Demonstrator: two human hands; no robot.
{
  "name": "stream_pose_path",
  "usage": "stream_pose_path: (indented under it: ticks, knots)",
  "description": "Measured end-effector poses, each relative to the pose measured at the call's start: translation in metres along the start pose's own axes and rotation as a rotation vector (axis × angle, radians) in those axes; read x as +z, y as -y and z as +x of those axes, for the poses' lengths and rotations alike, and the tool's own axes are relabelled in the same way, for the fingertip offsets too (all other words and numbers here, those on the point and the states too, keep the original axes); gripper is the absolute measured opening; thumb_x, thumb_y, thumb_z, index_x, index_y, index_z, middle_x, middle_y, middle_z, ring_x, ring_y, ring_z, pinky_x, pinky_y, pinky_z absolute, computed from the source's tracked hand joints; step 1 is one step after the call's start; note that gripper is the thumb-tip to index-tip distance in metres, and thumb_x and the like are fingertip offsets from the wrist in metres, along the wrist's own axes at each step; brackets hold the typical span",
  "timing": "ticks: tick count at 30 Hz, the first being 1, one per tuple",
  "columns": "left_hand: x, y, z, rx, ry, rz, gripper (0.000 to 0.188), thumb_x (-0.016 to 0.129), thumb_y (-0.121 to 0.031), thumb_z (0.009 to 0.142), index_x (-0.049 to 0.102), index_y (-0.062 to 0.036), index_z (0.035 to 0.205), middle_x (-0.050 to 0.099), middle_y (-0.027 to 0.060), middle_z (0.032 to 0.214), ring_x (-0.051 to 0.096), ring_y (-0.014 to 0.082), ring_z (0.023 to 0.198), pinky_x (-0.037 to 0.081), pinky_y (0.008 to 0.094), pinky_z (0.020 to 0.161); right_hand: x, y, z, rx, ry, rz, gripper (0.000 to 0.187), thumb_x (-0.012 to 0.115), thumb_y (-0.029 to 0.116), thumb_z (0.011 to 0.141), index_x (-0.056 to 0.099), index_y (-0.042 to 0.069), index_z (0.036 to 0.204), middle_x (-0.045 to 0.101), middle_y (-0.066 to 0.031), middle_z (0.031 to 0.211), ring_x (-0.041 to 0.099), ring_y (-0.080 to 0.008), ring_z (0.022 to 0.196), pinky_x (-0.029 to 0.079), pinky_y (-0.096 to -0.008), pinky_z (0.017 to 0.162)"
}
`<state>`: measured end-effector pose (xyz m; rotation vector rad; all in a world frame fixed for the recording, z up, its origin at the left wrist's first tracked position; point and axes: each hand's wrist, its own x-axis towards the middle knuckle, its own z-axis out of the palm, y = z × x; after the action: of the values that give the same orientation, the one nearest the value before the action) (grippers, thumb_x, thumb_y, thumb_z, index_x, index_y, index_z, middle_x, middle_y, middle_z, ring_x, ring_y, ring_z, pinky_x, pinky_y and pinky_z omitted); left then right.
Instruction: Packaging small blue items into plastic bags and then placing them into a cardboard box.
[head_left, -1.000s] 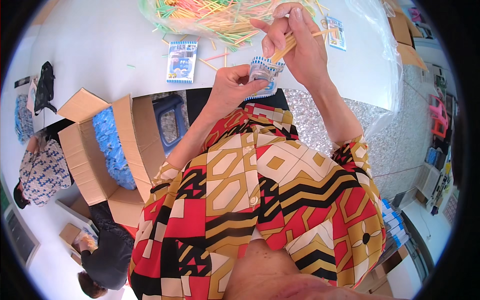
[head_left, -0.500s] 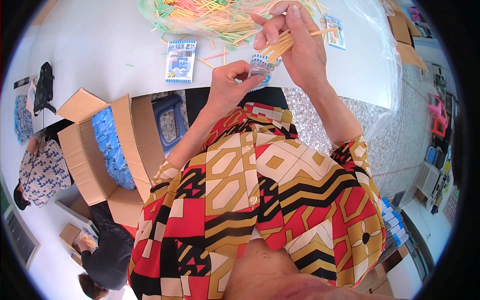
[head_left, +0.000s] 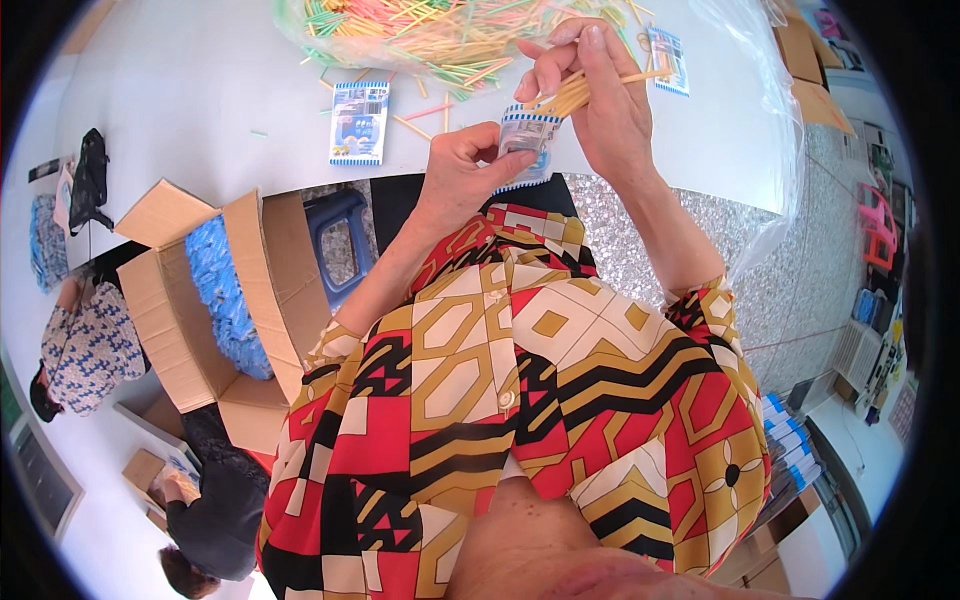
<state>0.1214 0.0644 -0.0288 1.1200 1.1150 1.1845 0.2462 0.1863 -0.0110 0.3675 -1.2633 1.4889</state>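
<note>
Between thumb and fingers, my left hand (head_left: 462, 168) grips a small blue-and-white plastic packet (head_left: 528, 140) near the table's front edge. A bunch of thin yellow sticks (head_left: 572, 97) is held in my closed right hand (head_left: 610, 105). The sticks' left ends sit at the packet's upper opening; how far in they reach is hidden. Their other ends poke out to the right past my fingers. Another blue-and-white packet (head_left: 358, 124) lies flat on the table to the left, and a similar packet (head_left: 668, 62) lies at the right.
Beyond my hands, a clear plastic bag (head_left: 420, 40) spills pink, green and yellow sticks onto the white table (head_left: 230, 110). An open cardboard box (head_left: 180, 320) of blue packets stands at left beside a blue stool (head_left: 338, 245). Two people (head_left: 95, 345) work farther left.
My right hand has lowered slightly, bringing the sticks' ends into the packet's mouth. The packet in my left hand now looks straighter and more spread open.
</note>
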Motion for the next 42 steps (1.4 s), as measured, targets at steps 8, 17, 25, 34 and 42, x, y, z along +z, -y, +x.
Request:
stream_pose_path:
  ticks: [8,17,25,34,42]
  knots:
    - [0.0,0.001,-0.002,-0.006,0.018,-0.054,0.014,0.068,-0.011,0.08,0.066,0.0023,0.087,0.061,-0.0007,0.071,0.05,0.0033,0.064,0.041,0.0201,0.057,0.039,0.035,0.002,0.574,-0.429,-0.406,0.032,0.033,0.026,0.1,0.054,0.002,0.104,0.056,-0.0041,0.069,0.062,-0.015,0.076,0.049,-0.0289,0.076]
    - [-0.006,0.0,0.004,0.125,-0.063,0.189,0.016,0.071,-0.009,0.077,0.061,0.0032,0.073,0.053,0.0012,0.061,0.043,0.0054,0.057,0.035,0.0235,0.05,0.041,0.033,0.001,0.699,-0.036,-0.717,0.031,0.034,0.025,0.099,0.052,0.003,0.111,0.062,-0.0064,0.097,0.056,-0.0136,0.099,0.042,-0.0294,0.09]
    - [-0.011,0.005,0.004,0.13,-0.068,0.246,0.018,0.071,-0.009,0.076,0.059,0.0041,0.071,0.048,0.0028,0.057,0.041,0.0068,0.054,0.035,0.0245,0.048,0.038,0.039,0.012,0.703,0.127,-0.867,0.037,0.036,0.029,0.097,0.05,0.007,0.123,0.05,-0.0068,0.127,0.04,-0.0197,0.124,0.03,-0.0361,0.104]
    - [-0.014,0.007,0.005,0.191,-0.075,0.293,0.016,0.071,-0.009,0.076,0.062,0.0039,0.074,0.054,0.0039,0.061,0.045,0.0077,0.054,0.037,0.0253,0.049,0.034,0.039,0.012,0.698,0.203,-0.878,0.037,0.035,0.031,0.097,0.054,0.01,0.121,0.047,-0.0073,0.131,0.039,-0.0212,0.127,0.031,-0.0367,0.104]
    - [-0.024,0.007,0.008,0.127,-0.155,0.15,0.016,0.068,-0.009,0.08,0.068,-0.0007,0.094,0.064,-0.0001,0.071,0.05,0.004,0.059,0.041,0.0211,0.053,0.024,0.034,-0.002,0.657,-0.209,-0.765,0.025,0.046,0.014,0.095,0.055,0.005,0.116,0.057,-0.0048,0.115,0.052,-0.0111,0.107,0.04,-0.0267,0.093]
